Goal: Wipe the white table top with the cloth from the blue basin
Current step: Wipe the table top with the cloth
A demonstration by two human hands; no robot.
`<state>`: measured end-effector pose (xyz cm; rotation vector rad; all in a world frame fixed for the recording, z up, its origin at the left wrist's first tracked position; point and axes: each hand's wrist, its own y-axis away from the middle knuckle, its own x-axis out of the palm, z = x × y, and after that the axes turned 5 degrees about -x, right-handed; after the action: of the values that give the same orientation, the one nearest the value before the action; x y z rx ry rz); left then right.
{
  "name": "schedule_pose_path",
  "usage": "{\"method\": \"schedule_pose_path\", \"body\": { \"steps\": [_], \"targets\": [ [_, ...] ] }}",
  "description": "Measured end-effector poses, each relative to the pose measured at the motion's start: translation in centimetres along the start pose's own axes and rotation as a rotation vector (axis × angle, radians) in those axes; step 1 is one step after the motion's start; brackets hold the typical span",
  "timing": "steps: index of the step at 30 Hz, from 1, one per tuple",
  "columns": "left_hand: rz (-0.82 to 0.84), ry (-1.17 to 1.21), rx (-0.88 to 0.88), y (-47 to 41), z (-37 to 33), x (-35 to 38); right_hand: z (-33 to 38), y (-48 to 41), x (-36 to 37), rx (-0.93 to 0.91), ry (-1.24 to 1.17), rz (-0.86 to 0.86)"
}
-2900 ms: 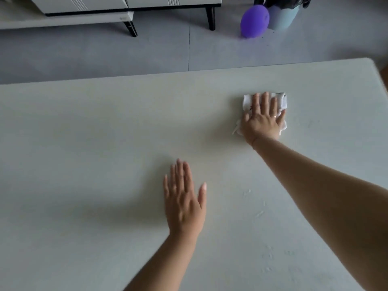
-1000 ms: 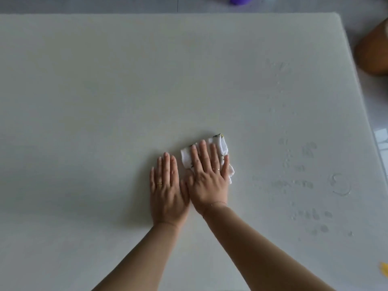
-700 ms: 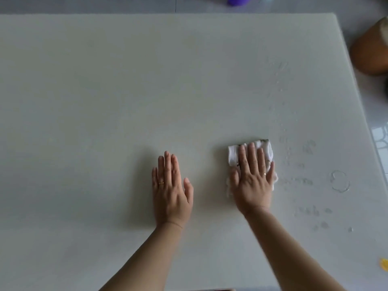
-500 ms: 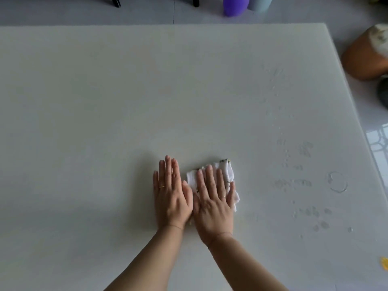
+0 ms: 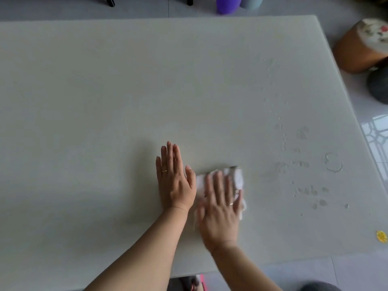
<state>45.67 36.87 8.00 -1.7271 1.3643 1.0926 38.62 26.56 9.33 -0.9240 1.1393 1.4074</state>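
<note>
The white table top (image 5: 105, 91) fills most of the head view. A folded white cloth (image 5: 237, 179) lies on it near the front edge, right of centre. My right hand (image 5: 219, 208) presses flat on the cloth with straight fingers and looks blurred. My left hand (image 5: 173, 179) rests flat on the bare table just left of the cloth, its thumb almost touching it. Water drops and smears (image 5: 302, 162) cover the table to the right of the cloth. The blue basin is out of view.
An orange-brown stool with a flowered top (image 5: 361, 45) and a dark round object (image 5: 378, 85) stand on the floor beyond the right edge. A purple balloon (image 5: 227, 4) and a pale bin (image 5: 251, 2) are past the far edge. A yellow bit (image 5: 381, 236) lies at the right.
My right hand has swept the cloth from the far right of the table to the near middle, then back and forth sideways beside my left hand, which stays flat.
</note>
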Motion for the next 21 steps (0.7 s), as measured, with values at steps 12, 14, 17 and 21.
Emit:
{"method": "schedule_pose_path", "body": {
  "steps": [12, 14, 17, 21],
  "targets": [
    [0.045, 0.001, -0.013, 4.9, -0.6, -1.3, -6.6, 3.4, -1.1, 0.295, -0.046, -0.016],
    [0.039, 0.022, -0.013, 8.4, -0.8, -1.3, -3.4, 4.9, -0.1, 0.225, -0.03, -0.015],
    [0.067, -0.003, -0.031, 11.7, -0.2, -1.0, -1.2, 8.1, 0.6, -0.117, 0.053, 0.06],
    [0.084, -0.105, 0.003, 12.3, 0.5, -0.6, -7.4, 8.5, -0.4, -0.421, 0.079, 0.055]
  ]
}}
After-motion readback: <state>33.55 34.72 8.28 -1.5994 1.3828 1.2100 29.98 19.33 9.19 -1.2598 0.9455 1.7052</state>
